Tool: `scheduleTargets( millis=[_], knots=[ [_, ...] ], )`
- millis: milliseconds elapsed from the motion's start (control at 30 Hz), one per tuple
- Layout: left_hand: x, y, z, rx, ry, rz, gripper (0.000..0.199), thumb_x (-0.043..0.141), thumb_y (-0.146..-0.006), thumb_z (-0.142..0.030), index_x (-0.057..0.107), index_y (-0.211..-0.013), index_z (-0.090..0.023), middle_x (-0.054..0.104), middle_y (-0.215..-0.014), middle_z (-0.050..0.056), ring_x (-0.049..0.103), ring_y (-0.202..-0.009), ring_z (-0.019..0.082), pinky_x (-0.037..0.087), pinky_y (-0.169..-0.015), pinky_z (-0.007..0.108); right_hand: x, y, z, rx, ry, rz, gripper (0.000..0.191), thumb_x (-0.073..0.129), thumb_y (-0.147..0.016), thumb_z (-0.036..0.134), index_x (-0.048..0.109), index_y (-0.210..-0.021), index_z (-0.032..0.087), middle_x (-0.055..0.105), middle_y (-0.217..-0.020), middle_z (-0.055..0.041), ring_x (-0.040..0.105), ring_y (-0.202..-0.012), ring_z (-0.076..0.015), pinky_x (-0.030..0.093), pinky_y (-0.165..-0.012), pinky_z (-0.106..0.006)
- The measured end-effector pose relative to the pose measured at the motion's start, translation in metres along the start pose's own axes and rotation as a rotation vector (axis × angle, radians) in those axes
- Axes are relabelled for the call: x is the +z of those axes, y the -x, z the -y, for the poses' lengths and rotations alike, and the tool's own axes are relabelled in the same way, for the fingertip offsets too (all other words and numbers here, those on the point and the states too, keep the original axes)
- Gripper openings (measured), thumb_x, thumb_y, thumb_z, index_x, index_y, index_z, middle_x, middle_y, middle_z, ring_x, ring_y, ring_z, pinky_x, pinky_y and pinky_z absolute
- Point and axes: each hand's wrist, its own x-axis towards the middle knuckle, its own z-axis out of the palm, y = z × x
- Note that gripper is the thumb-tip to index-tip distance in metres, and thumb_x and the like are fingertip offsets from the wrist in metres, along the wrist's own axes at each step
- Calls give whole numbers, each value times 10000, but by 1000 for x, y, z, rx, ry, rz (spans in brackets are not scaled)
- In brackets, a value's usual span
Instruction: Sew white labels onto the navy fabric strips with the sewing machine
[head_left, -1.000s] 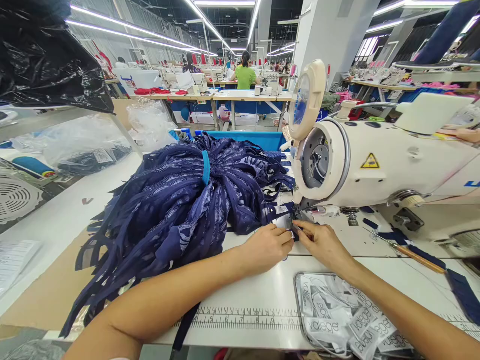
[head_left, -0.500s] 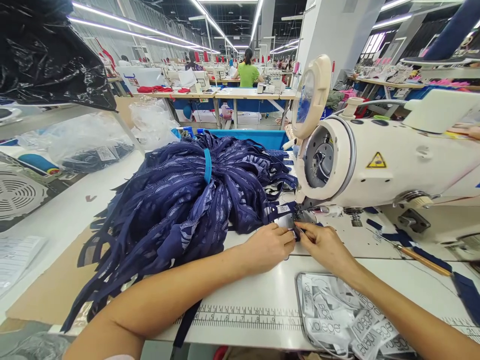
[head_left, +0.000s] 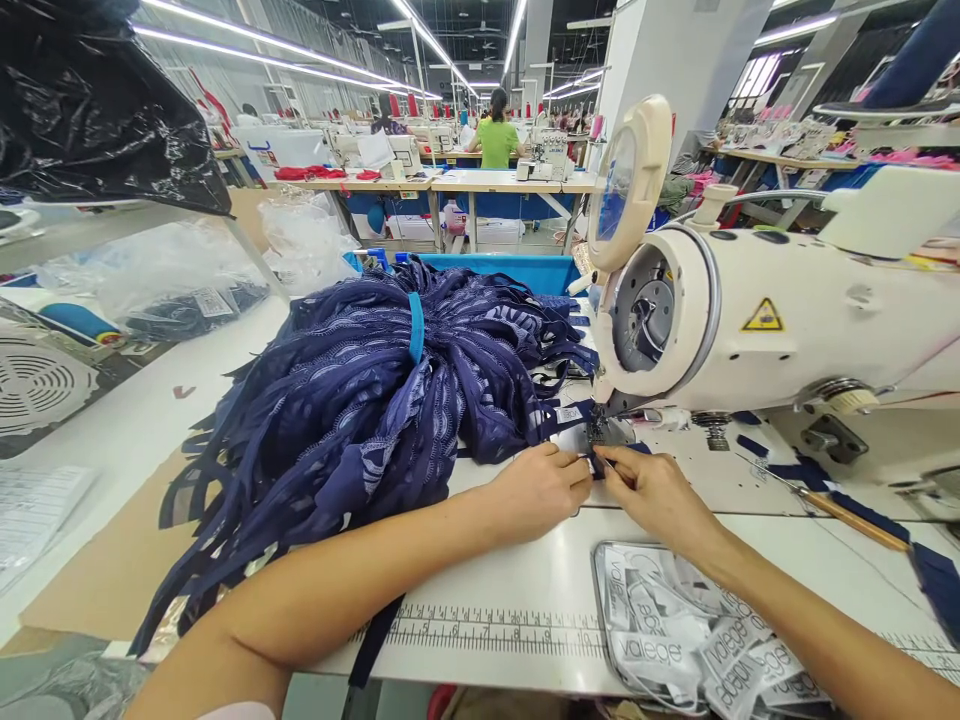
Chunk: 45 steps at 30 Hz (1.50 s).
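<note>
At the sewing machine (head_left: 802, 295), our left hand (head_left: 541, 492) and right hand (head_left: 661, 495) pinch a dark strip (head_left: 598, 466) between them, just before the needle area (head_left: 598, 428); should the nearby navy bundle (head_left: 360, 400) drag, the strip could skew, and hands this close risk a jab.

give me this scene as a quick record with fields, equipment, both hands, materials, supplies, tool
equipment: white sewing machine, round cover swung open
left hand: fingers curled, close beside a small dark piece; exact grip unclear
right hand: fingertips together at the same piece; grip unclear
materials: navy fabric bundle with a blue band
supplies: tray of printed labels, several reading "valege"
tool: wooden-handled tool, lying right of both hands
</note>
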Motion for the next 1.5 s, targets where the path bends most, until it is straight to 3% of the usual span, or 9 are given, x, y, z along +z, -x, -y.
scheduleTargets(
  millis=[300,867,967,1033,1200,1367,1500],
  knots=[
    [-2,-1,-2,7,-34,8,161,422,-820,-118,570,-882,-94,580,-962,101,548,-868,189,387,-657,304,-4,-2,-1,54,-100,63,422,370,-724,282,669,-935,72,337,-383,72,323,-387,-96,321,-431,-235],
    [-2,-1,-2,11,-44,30,188,399,-833,-121,579,-883,-96,582,-1000,110,545,-884,199,384,-655,311,-10,6,-6,74,-202,162,402,411,-726,302,657,-967,95,288,-424,83,256,-401,-82,304,-433,-232],
    [-7,-2,-1,16,-46,65,192,395,-839,-125,579,-888,-97,581,-998,110,541,-881,199,381,-660,311,-16,4,-14,109,-281,203,417,411,-730,359,657,-942,99,266,-424,85,240,-391,-80,271,-405,-225],
    [-12,-5,-1,27,-51,101,182,407,-833,-125,577,-894,-97,584,-965,106,541,-858,198,380,-663,311,-22,4,-24,110,-266,150,448,389,-758,387,631,-1003,101,282,-409,84,267,-379,-89,265,-399,-226],
    [-21,-16,1,66,-112,162,126,453,-789,-91,577,-807,-107,581,-806,83,536,-739,199,377,-682,328,-50,19,-56,90,259,-118,362,434,-804,352,594,-1055,146,543,-501,11,494,-478,-153,327,-483,-249],
    [-16,-27,3,90,-140,68,139,463,-758,-41,547,-704,-137,566,-718,62,523,-675,182,382,-694,319,-82,46,-79,51,833,-183,167,466,-789,154,633,-789,159,646,-735,-62,589,-707,-194,353,-578,-260],
    [-12,-34,0,-7,-156,3,157,450,-732,-17,530,-685,-143,561,-701,53,514,-653,179,395,-671,316,-92,58,-93,-38,1044,-225,163,471,-772,83,610,-717,146,637,-737,-78,568,-734,-211,358,-641,-302]
  ],
)
